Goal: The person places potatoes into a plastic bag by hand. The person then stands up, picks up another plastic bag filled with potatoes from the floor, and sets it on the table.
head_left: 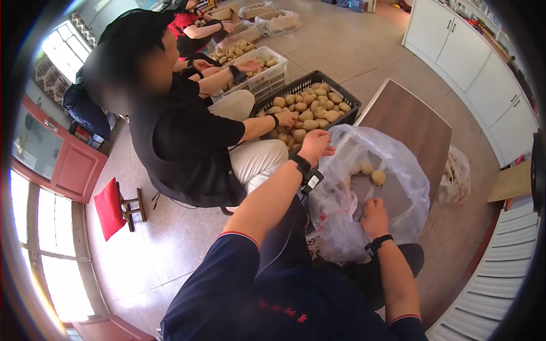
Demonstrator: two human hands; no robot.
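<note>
Head view: left hand [316,146] by the black crate [351,115], right hand [375,217] within the bag [392,145]

From where I stood, the relation that mattered was two-sided: the crate's heaped potatoes [308,115] lay ahead and to the left of the left hand, the nearer one, while a few loose potatoes [378,177] sat inside the bag, just beyond the right hand's fingers. The left hand hung between crate and bag, fingers loosely parted, with nothing visible in it. The right hand was half curled, low in the bag; whether it had hold of anything, I could not tell.

The potatoes were rounded to oval, tan and matt, with no strong long axis to speak of. The bag was thin, milky, crumpled film, its mouth spread wide over a brown wood-grain table [412,116]. The crate looked like rigid plastic, straight-sided and open-topped (a co-worker's hand [288,119] was at the potatoes too). Beyond it, a white lattice-walled crate [267,85] held more.
</note>
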